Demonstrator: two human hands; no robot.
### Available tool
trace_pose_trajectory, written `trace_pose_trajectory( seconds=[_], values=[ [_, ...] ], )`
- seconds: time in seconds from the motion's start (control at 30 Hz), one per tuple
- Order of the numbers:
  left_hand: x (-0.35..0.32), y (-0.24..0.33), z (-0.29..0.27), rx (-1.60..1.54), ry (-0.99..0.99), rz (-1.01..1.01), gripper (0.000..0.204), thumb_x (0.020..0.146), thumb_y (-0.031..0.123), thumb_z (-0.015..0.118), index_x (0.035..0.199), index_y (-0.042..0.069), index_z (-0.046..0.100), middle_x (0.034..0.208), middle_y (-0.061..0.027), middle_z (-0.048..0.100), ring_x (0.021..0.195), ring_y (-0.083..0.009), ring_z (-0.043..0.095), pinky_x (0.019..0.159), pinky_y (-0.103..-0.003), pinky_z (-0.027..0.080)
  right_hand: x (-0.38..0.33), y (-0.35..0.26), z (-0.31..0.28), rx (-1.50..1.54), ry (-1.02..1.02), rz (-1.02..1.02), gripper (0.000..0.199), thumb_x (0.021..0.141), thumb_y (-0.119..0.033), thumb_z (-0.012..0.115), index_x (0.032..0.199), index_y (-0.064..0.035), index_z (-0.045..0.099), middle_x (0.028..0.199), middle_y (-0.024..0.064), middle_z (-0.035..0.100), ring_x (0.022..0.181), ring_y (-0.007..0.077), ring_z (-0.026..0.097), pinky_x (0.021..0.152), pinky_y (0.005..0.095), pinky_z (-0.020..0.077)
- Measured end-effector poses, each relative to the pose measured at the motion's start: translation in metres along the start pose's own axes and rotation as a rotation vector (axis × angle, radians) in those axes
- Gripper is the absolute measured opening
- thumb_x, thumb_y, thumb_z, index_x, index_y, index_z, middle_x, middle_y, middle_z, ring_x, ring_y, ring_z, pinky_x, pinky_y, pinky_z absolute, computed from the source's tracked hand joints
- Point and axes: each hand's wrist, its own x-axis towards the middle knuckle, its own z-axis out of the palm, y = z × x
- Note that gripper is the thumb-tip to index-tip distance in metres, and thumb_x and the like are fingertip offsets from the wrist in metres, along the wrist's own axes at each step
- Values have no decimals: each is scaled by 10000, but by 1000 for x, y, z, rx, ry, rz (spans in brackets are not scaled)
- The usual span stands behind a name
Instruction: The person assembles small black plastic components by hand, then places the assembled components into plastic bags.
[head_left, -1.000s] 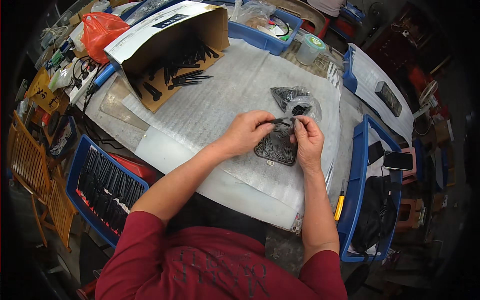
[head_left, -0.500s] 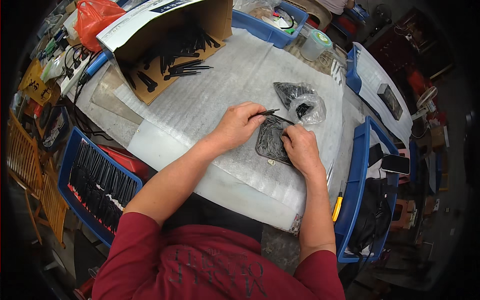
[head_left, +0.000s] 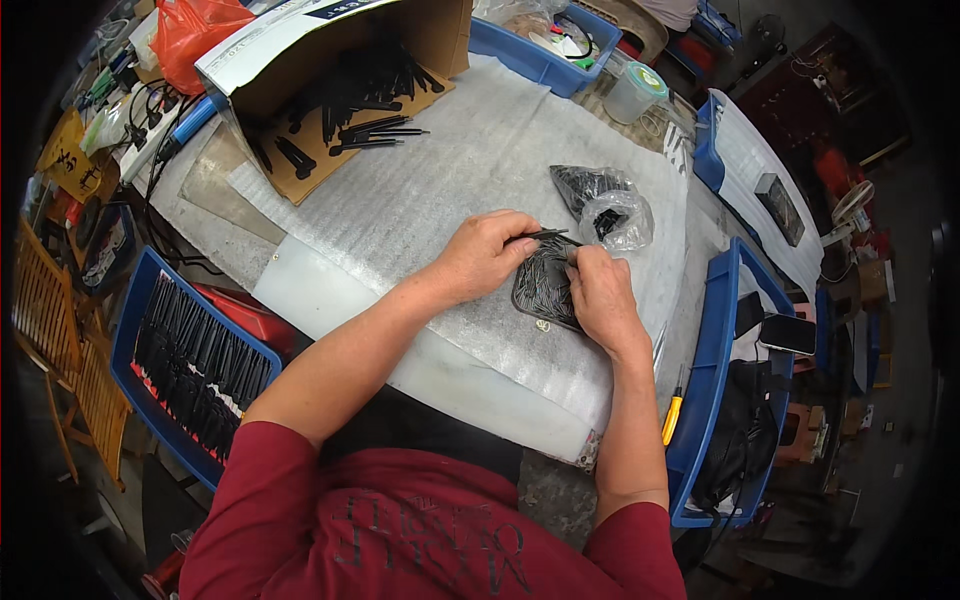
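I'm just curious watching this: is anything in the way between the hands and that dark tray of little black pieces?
Nothing visible. The left hand holds a thin black piece right over the tray, and the right hand rests on the tray's edge.

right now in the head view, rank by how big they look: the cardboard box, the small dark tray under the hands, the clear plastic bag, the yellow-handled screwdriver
1. cardboard box, clearly the largest.
2. small dark tray, though the right hand covers part of it.
3. clear plastic bag, close to the tray in size, so this order is unsure.
4. yellow-handled screwdriver, the smallest.
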Motion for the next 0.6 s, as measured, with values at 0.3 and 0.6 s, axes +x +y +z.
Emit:
trace_pose_trajectory(
  seconds=[0.3,0.6],
  values=[
    [-1,3,5,-270,-206,-170,151,781,100,555,889,-5,564,730,-7,536,670,-66,466,588,-224,397,1,-8,1,180,95,-109,74,736,-42,507,772,-26,444,733,132,483,689,300,477,620,366,333],
    [-1,6,3,-155,-244,-146,123,791,103,541,848,-5,558,700,-3,518,648,-66,449,574,-221,385,1,-15,1,315,94,-109,48,768,-55,486,768,-24,450,729,128,477,684,295,470,640,354,338]
  ],
)
